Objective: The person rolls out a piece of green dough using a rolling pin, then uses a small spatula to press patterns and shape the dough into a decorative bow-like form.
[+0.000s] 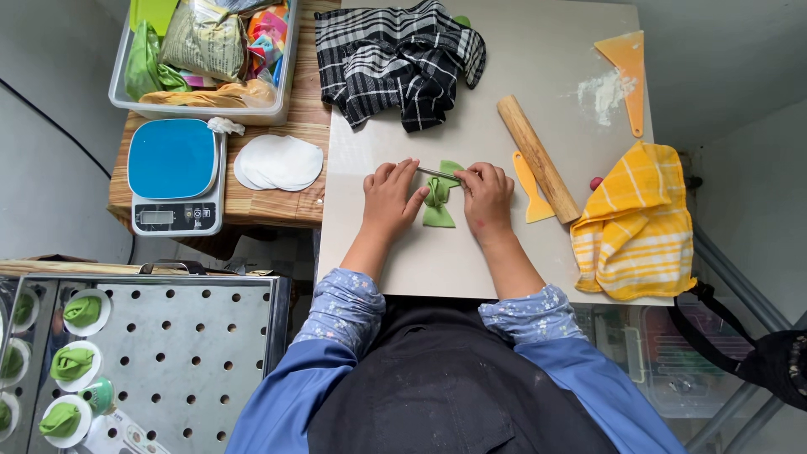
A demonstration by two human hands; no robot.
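Looks like she's mid-batch: the green dough bow (438, 202) sits on the grey board (437, 261) between both hands, left hand (388, 198) pinching it, right hand (487, 195) closed on a thin metal tool (439, 174), finished ones (71, 363) on the steamer tray (185, 353) left of the board, white wrappers (279, 162) unused.

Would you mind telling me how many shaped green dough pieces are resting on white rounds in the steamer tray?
5 show on the steamer tray, down its left side: top edge, upper, far left, middle, lower. A sixth may sit cut off at the bottom-left edge.
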